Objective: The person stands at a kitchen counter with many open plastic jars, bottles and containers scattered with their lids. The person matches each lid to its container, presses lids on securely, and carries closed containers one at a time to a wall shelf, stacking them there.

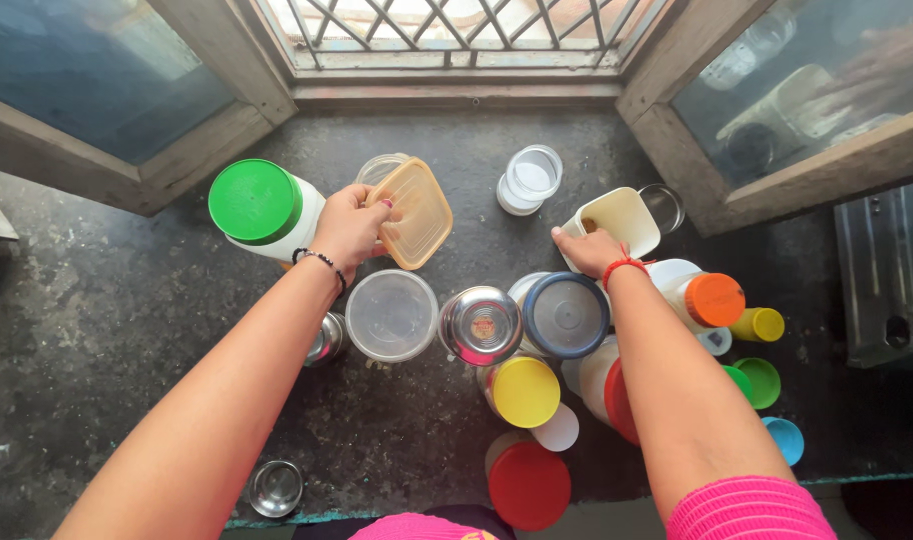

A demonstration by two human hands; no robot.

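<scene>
My left hand [349, 228] grips the edge of a square translucent orange lid [414, 212], held tilted over a clear container [379, 167] beside a white jar with a green lid [261, 206]. My right hand [590, 248] holds the near rim of an open cream-coloured square container [622, 216] standing by a small steel cup [665, 205]. Both hands reach over a cluster of jars on the dark stone counter [107, 320].
Between my arms stand a clear round tub [392, 315], a steel lidded pot [482, 325], a blue-rimmed jar [567, 314], yellow-lidded [525, 391] and red-lidded [529, 485] jars. An orange-capped bottle [712, 299] and small coloured caps sit right. A white round container [530, 178] stands near the barred window [447, 35].
</scene>
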